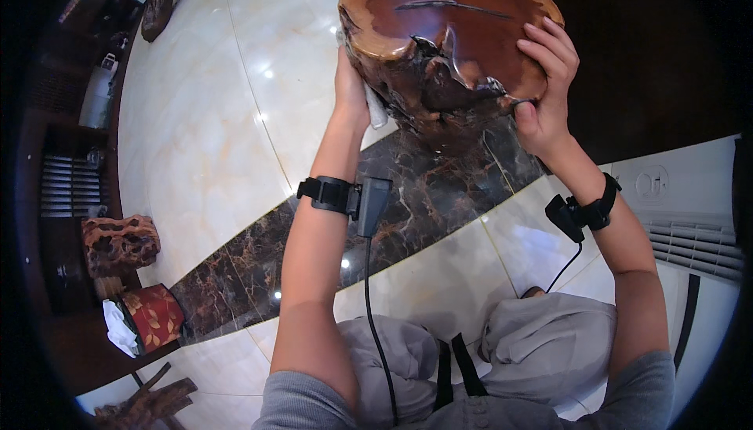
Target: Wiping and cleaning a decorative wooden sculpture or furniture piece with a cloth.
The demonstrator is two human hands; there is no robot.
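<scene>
A polished tree-stump stool (455, 34) with a glossy reddish-brown top and rough dark sides stands in front of me. My right hand (551, 77) grips its right rim, with fingers spread on the top edge and thumb against the side. Along the left side rests my left hand (351, 89), its fingers mostly hidden against the wood. A whitish, folded thing that looks like a cloth (377, 108) shows between that hand and the stump. A black strap with a small box sits on each forearm.
A dark marble band (259, 261) crosses the pale tiled floor (196, 116). At the left stand a dark cabinet, a carved root piece (121, 243) and a red tissue box (153, 318). Twisted wood (149, 405) lies lower left. A white vented appliance (690, 234) is at the right.
</scene>
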